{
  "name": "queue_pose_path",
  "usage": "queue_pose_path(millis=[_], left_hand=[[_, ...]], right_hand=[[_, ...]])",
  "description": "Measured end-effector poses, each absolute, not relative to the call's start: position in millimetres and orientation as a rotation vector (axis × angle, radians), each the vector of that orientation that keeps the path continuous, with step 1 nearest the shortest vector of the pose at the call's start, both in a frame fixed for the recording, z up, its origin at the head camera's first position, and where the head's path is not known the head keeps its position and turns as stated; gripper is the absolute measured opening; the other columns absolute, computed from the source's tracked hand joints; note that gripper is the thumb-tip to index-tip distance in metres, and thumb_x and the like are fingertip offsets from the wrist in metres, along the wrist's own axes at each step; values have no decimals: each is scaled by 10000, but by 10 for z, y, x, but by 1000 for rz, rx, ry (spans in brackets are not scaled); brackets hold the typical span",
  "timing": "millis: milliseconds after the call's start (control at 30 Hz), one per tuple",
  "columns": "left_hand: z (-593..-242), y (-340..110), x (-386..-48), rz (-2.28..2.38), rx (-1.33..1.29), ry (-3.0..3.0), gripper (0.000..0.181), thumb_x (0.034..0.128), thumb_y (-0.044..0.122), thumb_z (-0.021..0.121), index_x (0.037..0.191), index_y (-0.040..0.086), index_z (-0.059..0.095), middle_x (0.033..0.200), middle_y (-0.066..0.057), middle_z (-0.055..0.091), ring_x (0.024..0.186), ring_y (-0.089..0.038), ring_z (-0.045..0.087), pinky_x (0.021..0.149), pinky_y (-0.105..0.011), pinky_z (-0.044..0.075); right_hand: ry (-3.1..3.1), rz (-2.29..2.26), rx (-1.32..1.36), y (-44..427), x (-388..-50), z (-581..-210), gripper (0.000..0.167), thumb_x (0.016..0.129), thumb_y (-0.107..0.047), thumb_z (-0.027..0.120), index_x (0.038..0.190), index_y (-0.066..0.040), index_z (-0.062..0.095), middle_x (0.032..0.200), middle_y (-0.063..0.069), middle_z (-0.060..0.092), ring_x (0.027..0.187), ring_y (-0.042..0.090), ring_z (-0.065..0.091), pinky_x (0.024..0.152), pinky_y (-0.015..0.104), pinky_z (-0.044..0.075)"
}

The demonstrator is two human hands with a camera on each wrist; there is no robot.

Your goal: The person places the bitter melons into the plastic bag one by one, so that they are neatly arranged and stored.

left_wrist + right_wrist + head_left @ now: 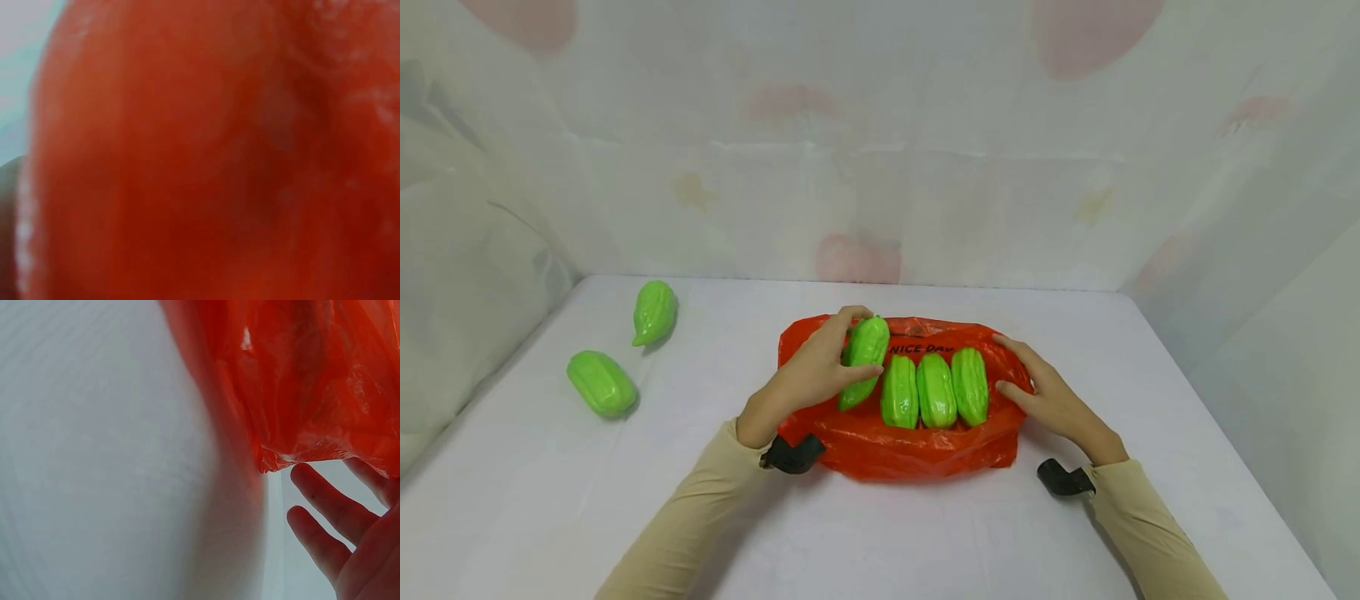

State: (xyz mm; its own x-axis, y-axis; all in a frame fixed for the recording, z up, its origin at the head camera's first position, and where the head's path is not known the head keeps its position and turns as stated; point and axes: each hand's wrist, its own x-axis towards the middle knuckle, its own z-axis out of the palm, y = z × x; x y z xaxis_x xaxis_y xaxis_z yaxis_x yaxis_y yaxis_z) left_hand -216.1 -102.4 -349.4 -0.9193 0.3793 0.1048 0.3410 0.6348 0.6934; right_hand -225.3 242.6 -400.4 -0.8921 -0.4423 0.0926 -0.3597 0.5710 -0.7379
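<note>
A red plastic bag (917, 458) lies on the table with its mouth spread, and three glossy green ridged fruits (936, 392) rest side by side in it. My left hand (820, 362) grips another green ridged fruit (867, 346) over the bag's left part, thumb across its near side. At the bag's right edge my right hand (1048, 396) holds the rim, thumb over the opening. In the right wrist view, spread fingers (331, 506) show beside the red plastic. Blurred red plastic (187, 150) fills most of the left wrist view.
Two more green fruits, one pointed (655, 312) and one blunt (601, 383), lie on the left of the white table (925, 542). Pale patterned cloth (962, 192) walls the table's back and sides. Black wrist mounts (1063, 477) stick out below both hands.
</note>
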Motion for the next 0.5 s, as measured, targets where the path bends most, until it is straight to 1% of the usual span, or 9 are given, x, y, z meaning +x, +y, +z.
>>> queue_pose_path(millis=[133, 267, 400, 500], left_hand=[[-3508, -1007, -2150, 1124, 575, 2800, 667, 883, 255, 757, 1409, 108, 373, 1097, -106, 607, 950, -222, 586, 804, -356, 528], [-3511, -995, -2139, 1090, 554, 2802, 571, 886, 274, 751, 1349, 149, 442, 1072, -95, 646, 927, -213, 615, 752, -329, 523], [-3523, -988, -2137, 1062, 531, 2800, 501, 889, 296, 747, 1294, 168, 482, 1093, -91, 663, 890, -197, 629, 721, -300, 505], [-3534, -987, -2138, 1028, 488, 2794, 510, 900, 324, 732, 1308, 157, 477, 1122, -99, 654, 855, -191, 620, 704, -290, 485]], right_hand=[[2697, -1221, -692, 2429, -2255, -4008, 630, 988, -133, 567, 1555, -147, 291, 1524, 181, 391, 1358, 408, 422, 1048, 657, 407], [2700, -1221, -698, 2429, -2254, -4007, 629, 986, -128, 569, 1552, -141, 295, 1514, 184, 401, 1350, 408, 429, 1041, 655, 414], [2704, -1222, -705, 2432, -2254, -4007, 629, 985, -130, 573, 1551, -138, 298, 1527, 182, 390, 1366, 409, 413, 1060, 660, 392], [2702, -1227, -708, 2435, -2255, -4010, 629, 986, -134, 575, 1551, -137, 297, 1543, 180, 371, 1386, 410, 393, 1077, 666, 367]])
